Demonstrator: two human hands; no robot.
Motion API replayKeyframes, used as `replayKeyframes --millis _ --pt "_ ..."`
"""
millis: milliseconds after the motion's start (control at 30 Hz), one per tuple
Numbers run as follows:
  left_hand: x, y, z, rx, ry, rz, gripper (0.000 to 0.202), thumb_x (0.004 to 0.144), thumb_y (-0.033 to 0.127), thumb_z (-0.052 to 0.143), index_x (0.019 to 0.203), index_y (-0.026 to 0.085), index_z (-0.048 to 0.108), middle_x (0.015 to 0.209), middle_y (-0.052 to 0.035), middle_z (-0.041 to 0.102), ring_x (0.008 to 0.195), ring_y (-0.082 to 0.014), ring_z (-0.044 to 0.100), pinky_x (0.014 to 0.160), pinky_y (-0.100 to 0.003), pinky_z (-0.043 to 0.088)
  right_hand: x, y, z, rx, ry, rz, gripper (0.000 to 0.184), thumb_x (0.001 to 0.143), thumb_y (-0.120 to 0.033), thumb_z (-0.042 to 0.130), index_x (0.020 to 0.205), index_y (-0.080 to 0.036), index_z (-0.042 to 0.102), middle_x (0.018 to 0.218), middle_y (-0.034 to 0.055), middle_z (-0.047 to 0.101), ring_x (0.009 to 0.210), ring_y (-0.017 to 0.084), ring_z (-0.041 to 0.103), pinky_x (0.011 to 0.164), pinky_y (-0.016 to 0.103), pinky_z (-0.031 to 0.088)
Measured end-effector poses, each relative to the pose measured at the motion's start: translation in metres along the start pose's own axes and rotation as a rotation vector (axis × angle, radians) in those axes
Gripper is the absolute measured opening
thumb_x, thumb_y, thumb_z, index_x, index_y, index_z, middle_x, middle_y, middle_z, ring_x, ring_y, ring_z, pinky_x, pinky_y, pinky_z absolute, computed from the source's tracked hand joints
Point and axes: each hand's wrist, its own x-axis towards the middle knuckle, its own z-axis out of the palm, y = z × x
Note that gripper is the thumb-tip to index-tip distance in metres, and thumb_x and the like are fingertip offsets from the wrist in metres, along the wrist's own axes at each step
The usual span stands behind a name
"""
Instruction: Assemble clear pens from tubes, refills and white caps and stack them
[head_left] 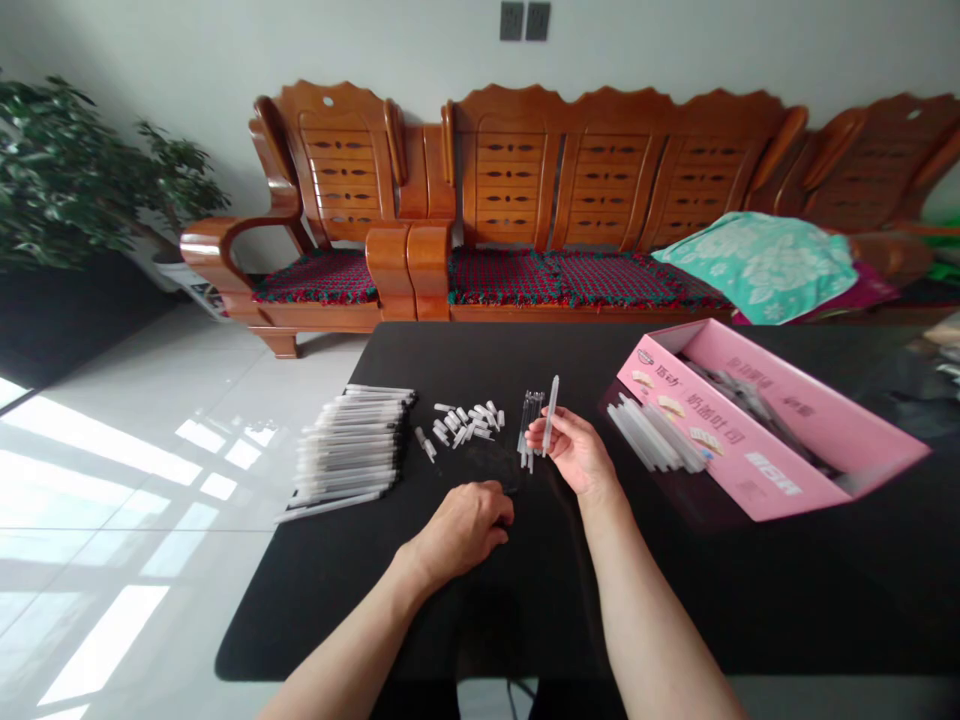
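Observation:
My right hand (576, 450) is raised over a black table (675, 600) and pinches a clear pen barrel (551, 410) upright, along with a small bundle of thin dark refills (529, 420). My left hand (469, 525) rests knuckles-up on the table, its fingers curled down onto the dark surface; what they hold, if anything, is hidden. Several loose white pen caps (465, 420) lie just beyond both hands. A stack of assembled white pens (352, 450) lies to the left.
A pink cardboard box (780, 450) lies open at the right with a pile of clear barrels (656, 435) beside it. Wooden sofas (585, 190) with red cushions stand behind the table, a plant (67, 170) at the left, glossy tiled floor below.

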Motion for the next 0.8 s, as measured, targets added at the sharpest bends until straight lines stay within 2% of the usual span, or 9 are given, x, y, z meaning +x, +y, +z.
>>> replayKeyframes --millis 133,267,367,467,567,633,700,800 --pt "-0.004 -0.001 0.007 0.017 0.018 0.009 0.005 0.079 0.016 0.067 0.082 0.02 0.07 0.088 -0.0041 0.066 0.078 -0.0181 0.063 0.07 -0.026 0.043 0.0 0.0 0.0 -0.007 0.003 0.001 0.021 0.077 -0.029 0.076 0.091 -0.017 0.067 0.079 0.0061 0.077 0.07 0.021 0.074 0.067 0.034 0.06" --pt "-0.001 -0.002 0.0 -0.094 0.11 -0.016 0.008 0.08 0.015 0.066 0.083 0.02 0.071 0.087 -0.0037 0.067 0.079 -0.0175 0.063 0.072 -0.026 0.044 0.0 0.001 0.001 -0.019 -0.008 0.012 0.021 0.077 -0.029 0.076 0.091 -0.017 0.066 0.078 0.0065 0.077 0.068 0.02 0.074 0.066 0.033 0.06" --pt "0.009 -0.002 -0.012 -0.219 0.217 -0.02 0.01 0.079 0.014 0.066 0.083 0.02 0.072 0.084 -0.0028 0.068 0.076 -0.0163 0.062 0.07 -0.025 0.043 0.0 0.004 0.002 -0.011 0.003 0.02 0.02 0.077 -0.029 0.076 0.09 -0.018 0.065 0.08 0.0065 0.077 0.069 0.02 0.074 0.067 0.033 0.061" --pt "0.022 -0.001 -0.019 -0.331 0.251 0.045 0.011 0.078 0.015 0.066 0.083 0.021 0.074 0.082 -0.0028 0.07 0.073 -0.0166 0.062 0.069 -0.026 0.043 0.0 0.007 0.005 -0.028 0.002 0.02 0.021 0.077 -0.03 0.077 0.089 -0.019 0.064 0.083 0.0065 0.078 0.075 0.021 0.075 0.069 0.034 0.061" --pt "0.036 0.0 -0.016 -0.441 0.27 0.084 0.013 0.077 0.016 0.067 0.085 0.022 0.076 0.083 -0.0034 0.071 0.072 -0.0174 0.063 0.069 -0.026 0.044 -0.001 0.008 0.009 -0.048 -0.018 0.02 0.022 0.078 -0.032 0.076 0.091 -0.019 0.063 0.084 0.0066 0.078 0.078 0.022 0.075 0.072 0.035 0.06" --pt "0.043 -0.002 -0.01 -0.511 0.328 0.055 0.012 0.076 0.017 0.068 0.083 0.022 0.076 0.083 -0.0035 0.072 0.072 -0.0178 0.063 0.07 -0.026 0.045 -0.003 0.008 0.012 -0.06 -0.032 0.026 0.022 0.078 -0.032 0.076 0.091 -0.019 0.062 0.086 0.0069 0.078 0.079 0.022 0.075 0.074 0.035 0.06" --pt "0.047 -0.006 -0.005 -0.618 0.378 0.003 0.008 0.076 0.02 0.07 0.081 0.021 0.077 0.081 -0.0038 0.072 0.072 -0.018 0.064 0.07 -0.026 0.046 -0.003 0.008 0.013 -0.062 -0.038 0.029 0.022 0.079 -0.032 0.075 0.091 -0.019 0.062 0.087 0.0074 0.078 0.081 0.023 0.075 0.075 0.035 0.059" --pt "0.049 -0.016 -0.001 -0.923 0.345 -0.064 0.014 0.075 0.029 0.075 0.081 0.017 0.075 0.071 -0.0046 0.069 0.063 -0.016 0.062 0.063 -0.026 0.048 -0.003 0.007 0.013 -0.029 -0.012 0.019 0.02 0.078 -0.03 0.076 0.089 -0.019 0.063 0.086 0.0075 0.078 0.081 0.023 0.075 0.075 0.035 0.059"
